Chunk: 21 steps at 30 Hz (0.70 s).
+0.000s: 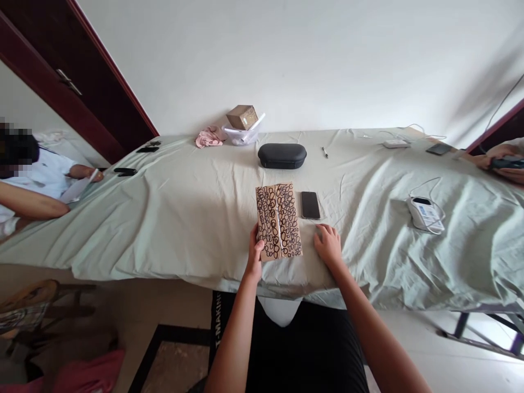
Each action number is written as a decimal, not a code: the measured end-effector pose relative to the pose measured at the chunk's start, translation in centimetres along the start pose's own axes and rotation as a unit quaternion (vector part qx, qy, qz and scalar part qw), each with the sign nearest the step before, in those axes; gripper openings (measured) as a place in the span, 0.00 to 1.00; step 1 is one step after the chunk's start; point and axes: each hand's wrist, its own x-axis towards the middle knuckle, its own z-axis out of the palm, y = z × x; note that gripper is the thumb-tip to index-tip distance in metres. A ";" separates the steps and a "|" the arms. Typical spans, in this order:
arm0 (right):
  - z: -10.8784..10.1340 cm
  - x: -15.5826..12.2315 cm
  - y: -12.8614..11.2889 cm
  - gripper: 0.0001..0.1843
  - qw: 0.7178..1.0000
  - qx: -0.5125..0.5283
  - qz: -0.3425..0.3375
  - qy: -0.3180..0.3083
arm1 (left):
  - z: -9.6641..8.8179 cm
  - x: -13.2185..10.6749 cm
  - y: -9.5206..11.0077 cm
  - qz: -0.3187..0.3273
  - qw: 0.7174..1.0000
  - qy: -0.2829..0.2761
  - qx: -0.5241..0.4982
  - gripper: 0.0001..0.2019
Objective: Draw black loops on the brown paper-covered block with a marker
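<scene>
A brown cardboard piece (pixel 268 218) covered in black hand-drawn loops, with a pale strip down its middle, is tilted up over the cloth-covered table. My left hand (pixel 255 252) grips its lower left edge, thumb on the front and the other fingers hidden behind. To the right, my right hand (pixel 328 243) rests on the cloth with its fingers stretched out, holding nothing. Just beyond those fingertips lies a black smartphone (pixel 310 205), screen up.
Farther back sit a black zip case (pixel 282 155), a pen (pixel 325 152), and a plastic basket (pixel 241 136) under a cardboard box (pixel 242 117). A pink cloth (pixel 210 137) lies beside it. A white corded device (pixel 426 214) is at right. People sit at both ends.
</scene>
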 end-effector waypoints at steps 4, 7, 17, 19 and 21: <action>0.3 0.0 -0.6 0.25 0.986 -0.158 -0.042 -0.027 | -0.2 0.3 0.1 -0.026 1.000 0.007 0.012 0.39; 0.4 -0.1 -0.7 0.25 0.973 -0.220 -0.056 -0.029 | -0.6 0.6 -0.1 -0.050 0.999 0.005 0.011 0.42; 0.9 -0.3 -0.2 0.23 0.962 -0.256 -0.093 -0.005 | 0.0 0.8 0.2 -0.065 0.997 0.030 0.009 0.37; 0.8 -0.3 -0.3 0.23 0.962 -0.257 -0.093 -0.008 | 0.4 0.7 0.3 -0.069 0.997 0.046 0.003 0.38; 0.8 -0.3 -0.4 0.24 0.962 -0.256 -0.091 -0.012 | 0.7 0.7 0.4 -0.069 0.996 0.059 -0.001 0.38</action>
